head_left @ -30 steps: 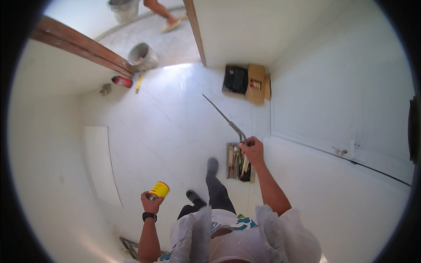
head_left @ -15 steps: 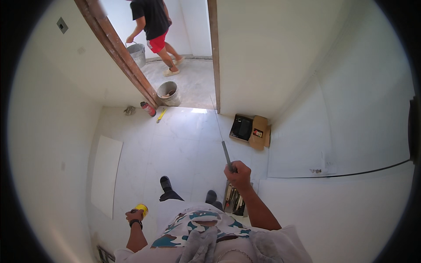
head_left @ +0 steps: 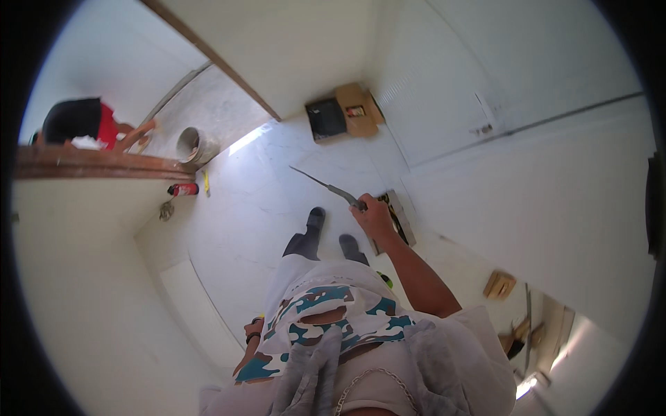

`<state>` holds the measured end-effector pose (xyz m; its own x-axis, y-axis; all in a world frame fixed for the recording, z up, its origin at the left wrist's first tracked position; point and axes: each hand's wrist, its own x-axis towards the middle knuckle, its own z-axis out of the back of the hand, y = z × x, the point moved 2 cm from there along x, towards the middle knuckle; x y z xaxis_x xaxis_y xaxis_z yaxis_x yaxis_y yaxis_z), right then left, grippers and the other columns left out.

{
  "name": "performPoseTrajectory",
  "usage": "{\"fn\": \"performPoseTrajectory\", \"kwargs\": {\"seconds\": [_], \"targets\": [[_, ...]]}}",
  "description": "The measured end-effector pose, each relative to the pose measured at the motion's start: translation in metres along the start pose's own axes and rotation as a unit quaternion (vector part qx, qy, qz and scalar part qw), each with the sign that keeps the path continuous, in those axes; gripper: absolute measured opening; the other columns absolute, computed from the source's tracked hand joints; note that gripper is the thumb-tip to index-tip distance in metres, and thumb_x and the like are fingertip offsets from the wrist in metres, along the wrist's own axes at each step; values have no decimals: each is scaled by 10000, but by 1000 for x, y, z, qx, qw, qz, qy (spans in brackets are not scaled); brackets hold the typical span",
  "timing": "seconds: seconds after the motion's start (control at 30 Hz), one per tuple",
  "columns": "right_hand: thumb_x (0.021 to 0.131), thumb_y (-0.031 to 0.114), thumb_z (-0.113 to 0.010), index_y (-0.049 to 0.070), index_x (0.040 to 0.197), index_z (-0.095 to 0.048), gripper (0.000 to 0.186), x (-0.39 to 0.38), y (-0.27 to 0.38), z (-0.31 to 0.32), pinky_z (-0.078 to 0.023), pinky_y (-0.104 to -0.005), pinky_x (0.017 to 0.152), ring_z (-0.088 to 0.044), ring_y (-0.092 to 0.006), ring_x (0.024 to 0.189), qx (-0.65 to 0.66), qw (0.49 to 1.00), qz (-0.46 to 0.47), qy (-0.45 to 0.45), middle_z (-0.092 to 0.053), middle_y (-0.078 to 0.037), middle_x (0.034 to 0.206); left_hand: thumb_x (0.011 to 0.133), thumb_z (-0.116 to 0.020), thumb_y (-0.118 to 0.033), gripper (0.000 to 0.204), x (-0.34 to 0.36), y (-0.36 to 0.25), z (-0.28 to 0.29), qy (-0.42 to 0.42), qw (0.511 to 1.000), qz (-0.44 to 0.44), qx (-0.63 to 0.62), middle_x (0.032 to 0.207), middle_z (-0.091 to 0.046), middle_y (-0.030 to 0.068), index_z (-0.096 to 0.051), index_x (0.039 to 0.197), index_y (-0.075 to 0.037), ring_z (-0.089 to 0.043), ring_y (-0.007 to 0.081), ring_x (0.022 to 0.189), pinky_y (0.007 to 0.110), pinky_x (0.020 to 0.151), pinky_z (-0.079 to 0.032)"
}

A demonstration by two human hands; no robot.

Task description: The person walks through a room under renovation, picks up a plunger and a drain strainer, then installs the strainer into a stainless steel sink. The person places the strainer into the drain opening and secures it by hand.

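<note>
My right hand (head_left: 371, 216) is closed around the grey handle of a hand saw (head_left: 326, 184). Its dark, narrow blade tapers to a point over the floor, away from me and to the left. Beneath that hand lies a tool tray (head_left: 402, 225) with several tools, partly covered by my forearm. Low at my left side, my left hand (head_left: 254, 328) is closed on a yellow object (head_left: 258, 318). Only a sliver of it shows beside my shirt, so its kind is unclear.
An open cardboard box (head_left: 359, 121) with a black case (head_left: 325, 119) stands by the wall. Near the doorway are a bucket (head_left: 196, 147), a red bottle (head_left: 184, 189) and a yellow tool (head_left: 207, 182). Another person (head_left: 76, 121) bends beyond the frame. A brown block (head_left: 499, 284) lies right.
My view has turned right, shifting the doorway leftward. The saw now shows its blade's flat side. My left hand is more hidden by my shirt. The other person has gone from walking to bending.
</note>
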<state>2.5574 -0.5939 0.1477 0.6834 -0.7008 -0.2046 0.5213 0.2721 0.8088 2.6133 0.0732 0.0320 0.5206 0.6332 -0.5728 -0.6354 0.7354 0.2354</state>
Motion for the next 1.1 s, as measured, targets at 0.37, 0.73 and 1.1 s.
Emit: {"fn": "performPoseTrajectory", "kwargs": {"seconds": [0.37,0.73,1.1], "targets": [[883,231,-776,16,1035,-663,286,-161,-287,-74,-565,-410,663,-723,-273,732,-110,859,-486,-120,-743,-148,833,528,-983,-400,894,-49,-381,69,-66,806,-478,342,1106,-651,204,-576,1181,56,-613,374,1078,465,947,-530],[937,196,-704,-4,1249,-624,379,-126,-230,-43,-470,-259,516,-577,-86,552,275,838,-463,-84,-756,-84,846,618,-937,-279,865,-204,-474,-7,18,723,-665,185,1242,-544,251,-491,1305,0,-573,399,1134,477,964,-518],[894,173,-728,57,1031,-651,196,-68,-36,58,-332,-217,459,-513,-36,577,388,867,-269,162,-722,-35,808,623,-891,-261,762,-318,-351,67,80,667,-740,9,1265,-579,181,-603,1298,-56,-527,370,1166,466,1012,-446]]}}
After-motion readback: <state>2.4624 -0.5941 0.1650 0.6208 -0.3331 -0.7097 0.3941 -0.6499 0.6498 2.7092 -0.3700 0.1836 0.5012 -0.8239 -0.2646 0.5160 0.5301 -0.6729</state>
